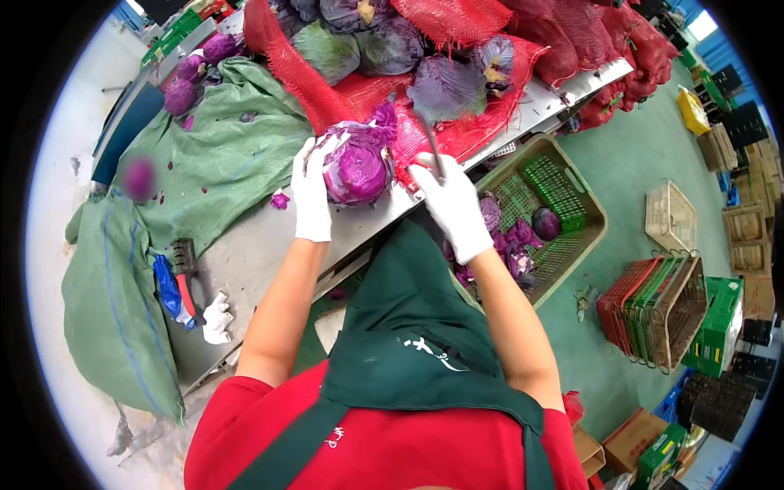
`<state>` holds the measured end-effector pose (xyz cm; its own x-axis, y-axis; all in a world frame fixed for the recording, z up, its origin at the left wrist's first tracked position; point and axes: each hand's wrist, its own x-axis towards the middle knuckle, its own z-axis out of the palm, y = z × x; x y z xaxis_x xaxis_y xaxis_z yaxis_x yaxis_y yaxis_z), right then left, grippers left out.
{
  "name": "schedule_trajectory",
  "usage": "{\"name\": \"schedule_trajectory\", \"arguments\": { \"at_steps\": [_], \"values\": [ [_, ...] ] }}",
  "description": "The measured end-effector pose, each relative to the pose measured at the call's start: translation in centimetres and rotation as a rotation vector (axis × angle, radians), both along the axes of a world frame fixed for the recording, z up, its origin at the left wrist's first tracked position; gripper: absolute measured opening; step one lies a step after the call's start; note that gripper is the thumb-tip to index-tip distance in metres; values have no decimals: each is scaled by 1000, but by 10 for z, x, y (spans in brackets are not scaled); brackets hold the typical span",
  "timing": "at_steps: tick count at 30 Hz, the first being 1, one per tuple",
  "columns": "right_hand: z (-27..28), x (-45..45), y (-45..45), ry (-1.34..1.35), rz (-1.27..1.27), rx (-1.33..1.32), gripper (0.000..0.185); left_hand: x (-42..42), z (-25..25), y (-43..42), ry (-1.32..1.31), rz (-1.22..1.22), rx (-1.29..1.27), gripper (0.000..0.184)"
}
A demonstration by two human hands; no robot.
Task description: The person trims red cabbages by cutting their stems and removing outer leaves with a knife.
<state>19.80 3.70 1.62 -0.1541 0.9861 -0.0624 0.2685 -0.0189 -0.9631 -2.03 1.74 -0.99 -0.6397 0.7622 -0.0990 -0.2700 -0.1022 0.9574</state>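
A purple cabbage [358, 173] rests at the front edge of the metal table, its outer leaves partly loose. My left hand [311, 186], in a white glove, presses on its left side with fingers curved round it. In my right hand [451, 204], also gloved, is a knife [431, 140], its dark blade pointing up and away, to the right of the cabbage. More cabbages [392, 47] with dark outer leaves lie on red mesh sacking [349, 100] behind.
A green woven sack [220, 155] covers the table's left part. Nearby lie a brush [184, 260] and crumpled white gloves [217, 318]. Below the table edge at right stands a crate [584, 245] holding cabbage and leaves. Stacked baskets [653, 310] stand on the floor.
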Motion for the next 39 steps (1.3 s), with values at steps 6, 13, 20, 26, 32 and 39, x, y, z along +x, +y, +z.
{"name": "schedule_trajectory", "arguments": {
  "at_steps": [6,13,20,26,32,39],
  "values": [
    [-8,-44,42,-125,208,-164,47,-2,-5,-8,83,-44,47,41],
    [-26,-8,33,-241,15,30,23,-18,-10,-14,19,-73,39,48],
    [-76,123,-23,-629,-265,274,28,-29,-4,-39,-205,-31,-52,46],
    [13,6,-15,105,-27,-82,35,10,17,-35,419,-137,-134,61],
    [-26,-20,-18,192,-53,-97,38,21,11,-26,45,-241,-121,57],
    [-19,1,12,165,-147,-38,35,40,5,47,432,-301,-2,45]
  ]
}}
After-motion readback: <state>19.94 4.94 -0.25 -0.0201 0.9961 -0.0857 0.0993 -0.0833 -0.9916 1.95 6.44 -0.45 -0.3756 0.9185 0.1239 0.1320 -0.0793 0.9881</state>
